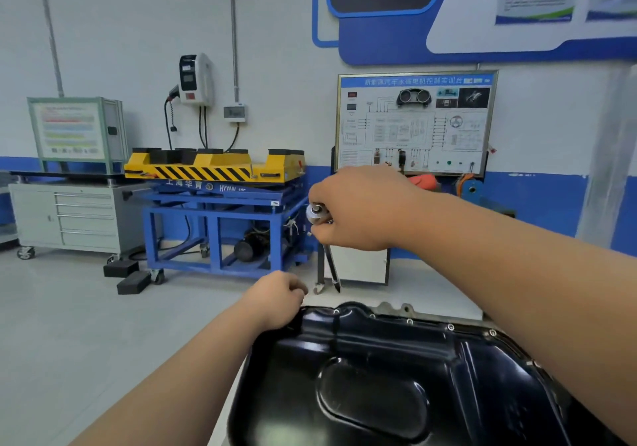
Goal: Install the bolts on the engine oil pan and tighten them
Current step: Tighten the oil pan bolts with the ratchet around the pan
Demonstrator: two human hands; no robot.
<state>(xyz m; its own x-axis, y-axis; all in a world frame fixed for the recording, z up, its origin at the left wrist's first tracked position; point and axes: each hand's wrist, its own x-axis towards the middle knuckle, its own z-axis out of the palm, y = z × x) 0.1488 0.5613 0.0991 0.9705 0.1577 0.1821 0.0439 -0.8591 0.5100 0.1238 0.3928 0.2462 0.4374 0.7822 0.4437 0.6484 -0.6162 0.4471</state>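
A glossy black engine oil pan (386, 373) fills the lower right. Several small silver bolts (450, 327) sit along its far flange. My right hand (358, 209) is raised above the pan's far left corner and is closed around a silver ratchet wrench (316, 214). A long thin extension bar (332, 269) hangs down from the wrench and ends just above the pan's far edge. My left hand (277, 299) rests at the pan's far left corner with the fingers curled; whether it pinches a bolt is hidden.
A blue lift table with a yellow and black striped top (213, 169) stands behind to the left. A grey drawer cabinet (74, 218) is further left. A wiring training board (415, 123) stands against the wall. Black blocks (127, 276) lie on the floor.
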